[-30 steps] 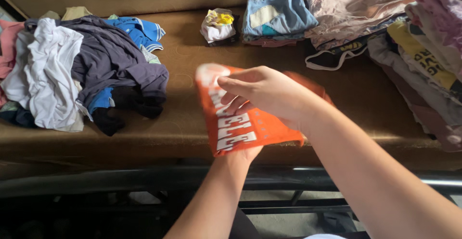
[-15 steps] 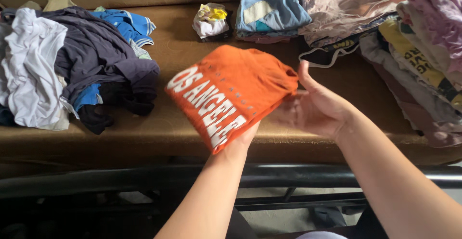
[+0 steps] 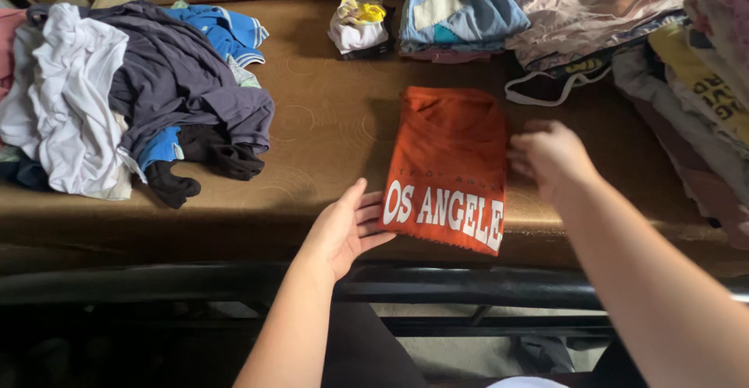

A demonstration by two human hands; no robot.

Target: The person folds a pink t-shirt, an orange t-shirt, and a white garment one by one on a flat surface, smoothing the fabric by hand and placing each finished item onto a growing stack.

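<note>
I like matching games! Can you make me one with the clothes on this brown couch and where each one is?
Things:
1. folded orange shirt with white letters
2. loose pile of white, grey and blue clothes
3. small white and yellow bundle
4. folded light blue garment

Places:
A. far left of the brown couch seat
B. between the left hand and right hand
C. top of the stack at the back, right of the bundle
D. at the back, above the orange shirt's left edge

Pairs: 1-B, 2-A, 3-D, 4-C

Left hand [image 3: 346, 228] palm-up, fingers spread; right hand [image 3: 551, 158] loosely curled.
</note>
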